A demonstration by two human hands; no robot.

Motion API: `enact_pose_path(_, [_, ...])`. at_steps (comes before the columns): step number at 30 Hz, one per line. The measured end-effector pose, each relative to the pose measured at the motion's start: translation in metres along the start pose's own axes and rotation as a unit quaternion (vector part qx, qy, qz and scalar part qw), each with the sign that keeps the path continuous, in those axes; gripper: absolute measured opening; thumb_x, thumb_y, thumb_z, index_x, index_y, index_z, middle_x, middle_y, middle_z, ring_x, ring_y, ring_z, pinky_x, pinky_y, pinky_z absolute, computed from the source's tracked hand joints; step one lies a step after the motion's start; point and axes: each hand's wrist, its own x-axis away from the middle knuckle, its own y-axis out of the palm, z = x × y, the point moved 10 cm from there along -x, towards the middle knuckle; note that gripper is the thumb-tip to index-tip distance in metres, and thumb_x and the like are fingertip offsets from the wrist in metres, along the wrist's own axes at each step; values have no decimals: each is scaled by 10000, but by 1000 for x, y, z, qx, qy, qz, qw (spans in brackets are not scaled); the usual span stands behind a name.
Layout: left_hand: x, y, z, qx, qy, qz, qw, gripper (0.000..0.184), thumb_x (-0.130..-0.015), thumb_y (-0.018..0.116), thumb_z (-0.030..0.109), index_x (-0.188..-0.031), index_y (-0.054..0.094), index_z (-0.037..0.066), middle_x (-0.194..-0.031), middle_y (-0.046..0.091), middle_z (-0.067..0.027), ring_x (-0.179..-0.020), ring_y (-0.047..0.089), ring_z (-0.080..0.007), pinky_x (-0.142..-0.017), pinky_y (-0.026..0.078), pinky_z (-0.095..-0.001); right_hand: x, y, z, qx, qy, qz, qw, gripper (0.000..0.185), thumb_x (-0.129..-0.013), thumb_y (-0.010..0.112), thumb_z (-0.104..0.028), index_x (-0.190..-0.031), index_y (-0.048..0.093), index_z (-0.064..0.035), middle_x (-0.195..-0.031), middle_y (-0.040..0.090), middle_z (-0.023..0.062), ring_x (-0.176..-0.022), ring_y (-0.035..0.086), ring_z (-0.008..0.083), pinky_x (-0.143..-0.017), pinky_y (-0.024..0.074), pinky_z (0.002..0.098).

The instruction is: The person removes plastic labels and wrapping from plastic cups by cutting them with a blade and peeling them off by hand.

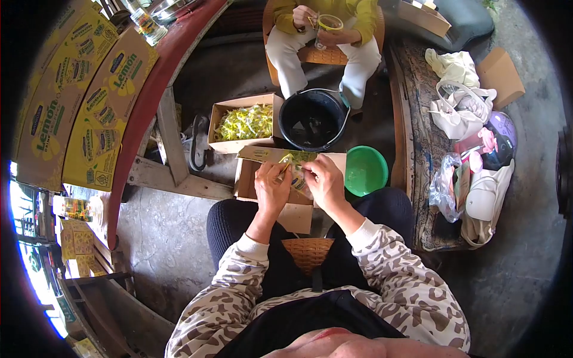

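Packet [299, 181] sits pinched in the curled fingers [310, 170] of left hand [273, 186] and right hand [327, 184], forearms [261, 228] angled inward.

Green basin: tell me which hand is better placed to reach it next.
Probably the right hand: it is nearer the green basin, while the left hand is farther across, beyond the packet. Both hands hold the packet, though.

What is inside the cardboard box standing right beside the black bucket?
A loose heap of yellow, green and whitish pieces fills much of the box. Whatever lies under the top layer, and the box's bottom, is covered and cannot be seen.
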Motion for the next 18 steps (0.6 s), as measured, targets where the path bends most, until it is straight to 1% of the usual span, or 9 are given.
enact_pose_path(2, [1, -1, 7, -17, 32, 3, 999, 110, -788, 691, 85, -885, 699, 33, -808, 620, -93, -785, 600, -285, -751, 454, -394, 1, 0, -2, 0, -4, 2, 1000, 151, -735, 696, 6, -859, 657, -71, -760, 551, 75, -716, 592, 263, -626, 492, 379])
enact_pose_path(5, [0, -3, 0, -27, 11, -1, 1000, 116, -786, 684, 74, -891, 700, 28, -792, 608, -94, -777, 596, -285, -737, 453, -399, 3, 0, -9, 3, -16, 0, 1000, 175, -729, 694, 9, -878, 655, -74, -759, 544, 74, -726, 592, 265, -628, 491, 383])
enact_pose_path(9, [-1, -6, 2, -50, 29, 4, 998, 114, -789, 677, 64, -893, 699, 25, -790, 606, -99, -774, 596, -290, -727, 454, -401, 7, 3, -19, 25, -50, -5, 998, 192, -725, 694, 8, -896, 653, -68, -767, 539, 73, -732, 592, 266, -631, 492, 387])
enact_pose_path(13, [2, -3, 11, -66, 45, -7, 997, 94, -795, 669, 59, -878, 694, 21, -791, 606, -105, -770, 595, -300, -717, 454, -406, 8, 7, -15, 43, -46, -8, 998, 193, -725, 696, 3, -905, 660, -57, -785, 544, 79, -738, 594, 269, -638, 495, 387])
enact_pose_path(15, [4, 0, 12, -72, 48, -12, 996, 88, -798, 668, 59, -873, 691, 20, -790, 606, -106, -771, 595, -304, -716, 455, -408, 10, 11, -7, 30, -17, -20, 999, 201, -725, 696, 2, -917, 668, -51, -801, 550, 84, -751, 598, 274, -642, 496, 392])
enact_pose_path(18, [8, 2, 9, -68, 50, -7, 996, 87, -798, 663, 54, -872, 686, 14, -790, 607, -112, -778, 597, -310, -716, 456, -413, 11, 15, -1, 16, 0, -22, 1000, 198, -725, 697, 1, -916, 674, -45, -812, 553, 88, -759, 602, 277, -645, 498, 393])
